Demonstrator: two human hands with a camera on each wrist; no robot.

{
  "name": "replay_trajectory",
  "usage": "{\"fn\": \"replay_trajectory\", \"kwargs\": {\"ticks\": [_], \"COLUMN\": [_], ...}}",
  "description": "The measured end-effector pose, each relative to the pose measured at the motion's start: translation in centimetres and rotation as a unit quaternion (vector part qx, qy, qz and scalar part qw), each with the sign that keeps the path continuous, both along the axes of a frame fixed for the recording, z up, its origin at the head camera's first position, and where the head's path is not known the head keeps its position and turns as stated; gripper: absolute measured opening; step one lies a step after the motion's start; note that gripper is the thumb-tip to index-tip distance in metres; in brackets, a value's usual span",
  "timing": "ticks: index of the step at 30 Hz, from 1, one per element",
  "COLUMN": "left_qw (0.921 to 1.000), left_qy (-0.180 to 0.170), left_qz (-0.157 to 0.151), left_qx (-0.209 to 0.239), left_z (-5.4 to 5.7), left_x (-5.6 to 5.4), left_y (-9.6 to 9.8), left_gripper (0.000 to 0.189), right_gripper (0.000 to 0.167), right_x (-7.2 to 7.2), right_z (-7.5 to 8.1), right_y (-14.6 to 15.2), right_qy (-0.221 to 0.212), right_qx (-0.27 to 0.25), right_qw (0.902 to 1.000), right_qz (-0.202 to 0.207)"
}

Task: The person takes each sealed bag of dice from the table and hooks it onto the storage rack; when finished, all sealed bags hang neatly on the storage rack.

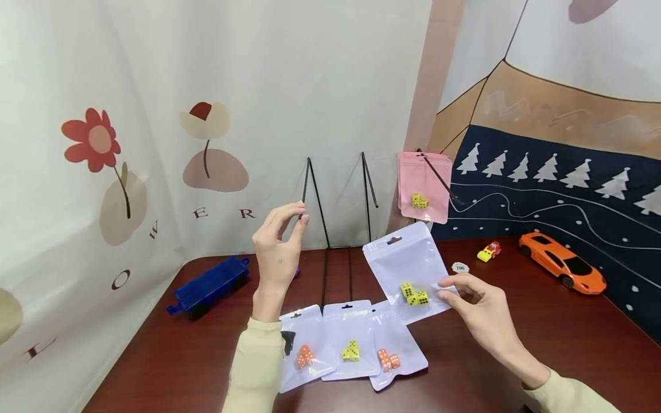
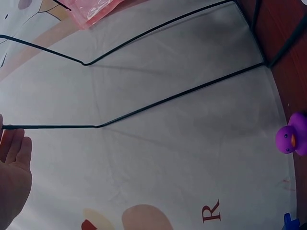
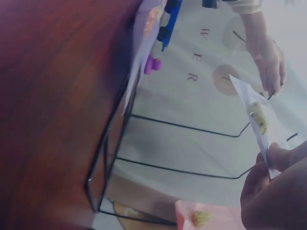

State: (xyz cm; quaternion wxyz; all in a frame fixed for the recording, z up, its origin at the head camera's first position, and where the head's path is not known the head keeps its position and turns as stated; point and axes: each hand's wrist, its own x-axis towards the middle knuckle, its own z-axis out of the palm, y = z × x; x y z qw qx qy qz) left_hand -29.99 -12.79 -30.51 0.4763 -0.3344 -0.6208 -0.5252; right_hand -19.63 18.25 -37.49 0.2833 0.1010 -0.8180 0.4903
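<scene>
My left hand [image 1: 279, 246] pinches the tip of the leftmost prong of a black wire rack [image 2: 182, 95]. In my right hand [image 1: 477, 307], thumb and fingers pinch the lower right edge of a pale lavender zip bag [image 1: 382, 261] holding yellow dice [image 1: 412, 295]. That bag is tilted and raised in front of the rack, its hang hole at the top. Pink zip bags [image 1: 434, 178] hang on the rack's right prong, the front one with yellow dice. The middle prong carries nothing.
Three lavender bags with dice lie overlapping on the dark red table [image 1: 465, 367], including a middle bag [image 1: 341, 321]. A blue toy piece [image 1: 209, 285] lies at left, near a purple duck [image 2: 292, 136]. An orange car [image 1: 563, 261], small yellow-red toy car [image 1: 489, 251] and round token [image 1: 459, 268] stand right.
</scene>
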Motion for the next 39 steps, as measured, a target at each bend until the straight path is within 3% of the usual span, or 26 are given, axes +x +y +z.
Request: {"fn": "replay_trajectory", "kwargs": {"ticks": [8, 20, 27, 39], "left_qw": [0.9999, 0.9999, 0.9998, 0.9998], "left_qy": [-0.002, 0.005, 0.009, 0.016], "left_qz": [0.011, 0.008, 0.017, 0.009], "left_qx": [0.008, 0.012, 0.009, 0.002], "left_z": [-0.2, 0.0, 0.0, 0.1], "left_x": [0.3, 0.4, 0.3, 0.0], "left_y": [-0.2, -0.2, -0.2, 0.3], "left_gripper": [0.014, 0.014, 0.016, 0.017], "right_gripper": [0.026, 0.02, 0.023, 0.018], "right_x": [-0.6, -0.8, -2.7, -3.3], "right_z": [0.7, 3.8, 2.4, 2.1], "right_y": [-1.3, -3.2, -2.9, -3.4], "right_qy": [0.048, 0.082, 0.084, 0.045], "right_qx": [-0.074, -0.068, -0.09, -0.127], "right_qw": [0.9939, 0.9884, 0.9846, 0.9857], "right_qz": [0.067, 0.108, 0.124, 0.102]}}
